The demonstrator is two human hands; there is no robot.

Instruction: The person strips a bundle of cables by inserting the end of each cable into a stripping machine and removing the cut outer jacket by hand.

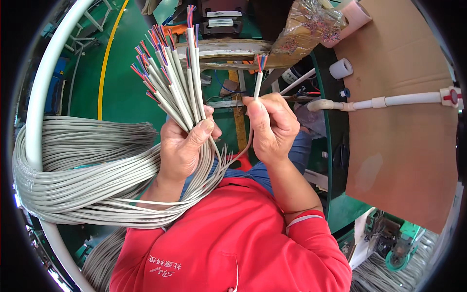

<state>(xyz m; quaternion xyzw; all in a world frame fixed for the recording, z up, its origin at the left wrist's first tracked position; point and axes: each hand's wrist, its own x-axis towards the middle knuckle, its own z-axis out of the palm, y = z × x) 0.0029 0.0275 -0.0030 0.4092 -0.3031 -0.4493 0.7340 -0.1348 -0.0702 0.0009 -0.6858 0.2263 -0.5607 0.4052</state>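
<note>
We found left hand gripping cable bundle, ends beyond fingers, right hand pinching single cable, tip beyond.

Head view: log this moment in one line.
left hand grips cable bundle | right hand pinches single cable | wires bared at upper ends | coil looped around white pipe

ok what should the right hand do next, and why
Probably bring the single grey cable in the right hand across to the grey cable bundle gripped by the left hand: its coloured wire ends point up like the bundle's, yet its tip stands apart.
</note>
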